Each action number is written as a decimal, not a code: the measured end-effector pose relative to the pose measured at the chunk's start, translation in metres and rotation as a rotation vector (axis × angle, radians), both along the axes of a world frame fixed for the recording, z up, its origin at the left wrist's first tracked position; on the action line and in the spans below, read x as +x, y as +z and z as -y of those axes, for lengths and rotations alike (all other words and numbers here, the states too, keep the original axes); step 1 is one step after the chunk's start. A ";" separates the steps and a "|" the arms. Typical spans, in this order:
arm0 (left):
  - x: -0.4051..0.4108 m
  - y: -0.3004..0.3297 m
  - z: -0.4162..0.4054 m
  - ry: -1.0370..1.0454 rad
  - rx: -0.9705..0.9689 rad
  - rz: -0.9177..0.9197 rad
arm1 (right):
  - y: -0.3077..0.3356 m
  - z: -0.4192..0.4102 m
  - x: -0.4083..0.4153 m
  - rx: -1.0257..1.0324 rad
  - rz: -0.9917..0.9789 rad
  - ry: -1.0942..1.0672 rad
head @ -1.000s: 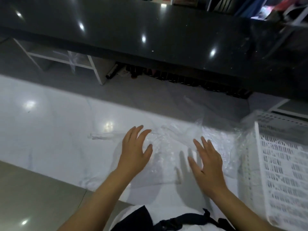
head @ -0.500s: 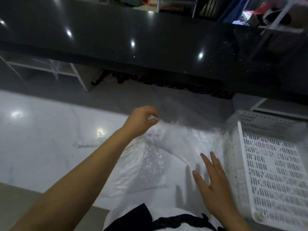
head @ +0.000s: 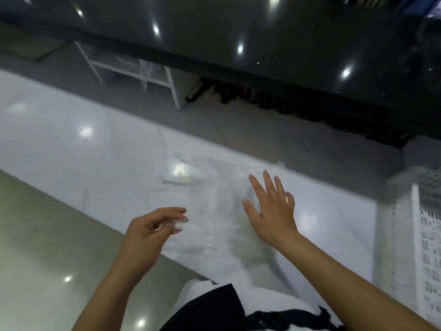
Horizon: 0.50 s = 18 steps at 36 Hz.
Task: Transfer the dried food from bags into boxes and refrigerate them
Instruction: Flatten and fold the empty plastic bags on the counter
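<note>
A clear, empty plastic bag (head: 214, 194) lies crumpled and mostly flat on the white marble counter (head: 71, 151). My right hand (head: 269, 206) rests flat on the bag's right part, fingers spread. My left hand (head: 152, 230) is at the bag's near left edge, thumb and fingertips pinched on the plastic there. No dried food shows in the bag.
A white perforated plastic basket (head: 427, 247) stands at the right end of the counter. A black glossy countertop (head: 238, 32) runs across the back, with a white shelf frame (head: 143, 72) under it. Beige floor lies at the lower left.
My left hand has come back from the bag's far side to its near left edge and pinches it. The bag now lies flatter, and my right hand has moved onto it.
</note>
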<state>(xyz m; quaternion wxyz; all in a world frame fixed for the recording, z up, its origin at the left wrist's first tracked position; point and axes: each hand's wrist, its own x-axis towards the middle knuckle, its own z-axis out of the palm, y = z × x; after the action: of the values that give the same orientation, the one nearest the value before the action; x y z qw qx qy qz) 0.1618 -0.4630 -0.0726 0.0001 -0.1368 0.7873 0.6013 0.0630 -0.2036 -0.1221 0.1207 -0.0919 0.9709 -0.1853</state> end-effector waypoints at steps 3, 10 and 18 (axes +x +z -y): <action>0.020 -0.015 0.010 0.079 0.033 0.018 | -0.009 0.013 -0.001 0.108 0.017 0.042; 0.036 -0.022 0.022 0.119 0.020 0.101 | -0.021 0.028 0.009 0.212 -0.034 0.142; 0.011 0.027 0.011 0.169 -0.074 -0.192 | -0.044 0.034 0.009 0.225 0.028 0.008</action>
<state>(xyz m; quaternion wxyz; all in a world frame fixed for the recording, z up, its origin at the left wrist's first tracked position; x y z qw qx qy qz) 0.1727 -0.4736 -0.0455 -0.1311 -0.1441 0.7909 0.5801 0.0723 -0.2373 -0.1661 0.1445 -0.0790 0.9834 -0.0760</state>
